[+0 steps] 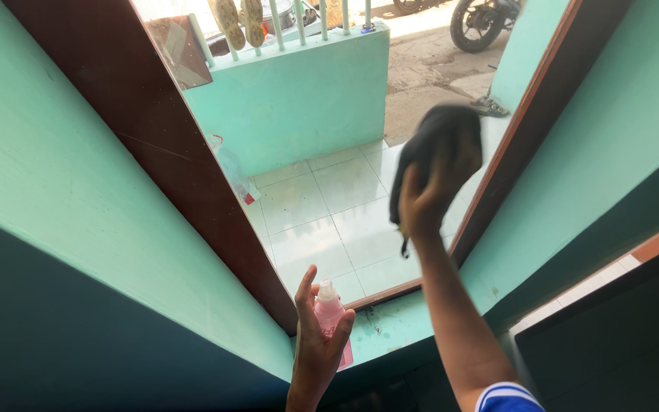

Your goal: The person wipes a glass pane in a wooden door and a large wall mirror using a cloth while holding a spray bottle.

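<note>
Two hands are up in front of a window. The right hand [430,197] is a bit right of the middle of the frame, at the end of a long bare arm that comes up from the bottom edge. Its fingers are closed around a dark cloth [430,141] and it presses the cloth flat on the window glass [329,206]. The cloth looks blurry, and a thin bit of it hangs down under the hand.

The left hand [318,347] is low in the frame, near the bottom middle. It is wrapped around a small pink spray bottle [331,317] — the thumb is on one side and the fingers stick up on the other. The bottle stands up straight, with its pale top pointing at the glass. It is just in front of the green window ledge [398,320].

A dark brown window frame [169,152] runs from the upper left down to the middle. Green walls [47,175] fill both sides of the frame. Through the glass you can see white floor tiles, a low green wall [306,99] with white bars on top, and — in the top right — the wheel of a motorbike [478,23].
</note>
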